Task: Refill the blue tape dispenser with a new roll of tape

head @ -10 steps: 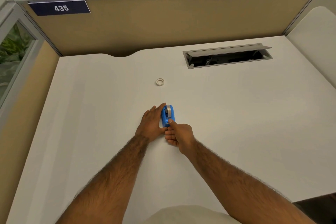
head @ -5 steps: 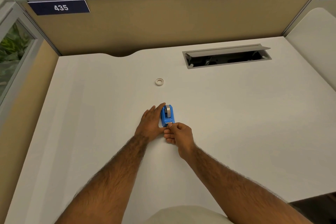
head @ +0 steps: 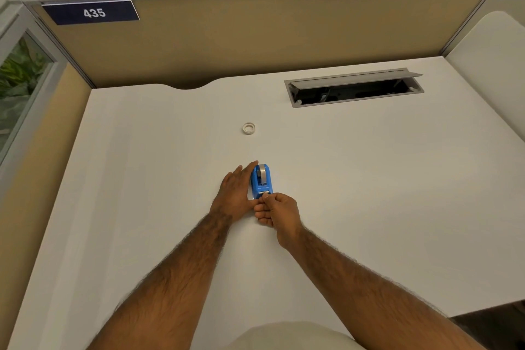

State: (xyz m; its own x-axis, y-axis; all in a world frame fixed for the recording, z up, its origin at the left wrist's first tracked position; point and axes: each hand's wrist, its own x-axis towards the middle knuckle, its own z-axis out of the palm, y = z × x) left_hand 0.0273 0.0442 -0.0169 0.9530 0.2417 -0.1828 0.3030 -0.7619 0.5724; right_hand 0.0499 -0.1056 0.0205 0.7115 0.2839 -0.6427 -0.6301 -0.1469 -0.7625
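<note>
The blue tape dispenser stands on the white desk with a grey-looking roll of tape seated in its cradle. My left hand lies flat against the dispenser's left side, fingers stretched along it and holding it steady. My right hand is curled at the near, cutter end, thumb and forefinger pinched together there, apparently on the tape's end. A small white ring, a bare tape core or thin roll, lies farther back on the desk.
An open grey cable tray is sunk into the desk at the back right. Tan partition walls close off the back and left. The desk's front edge runs at the lower right.
My right hand has drawn slightly back toward me from the dispenser's top and closed its fingertips at the cutter end. My left hand and the dispenser have stayed put.
</note>
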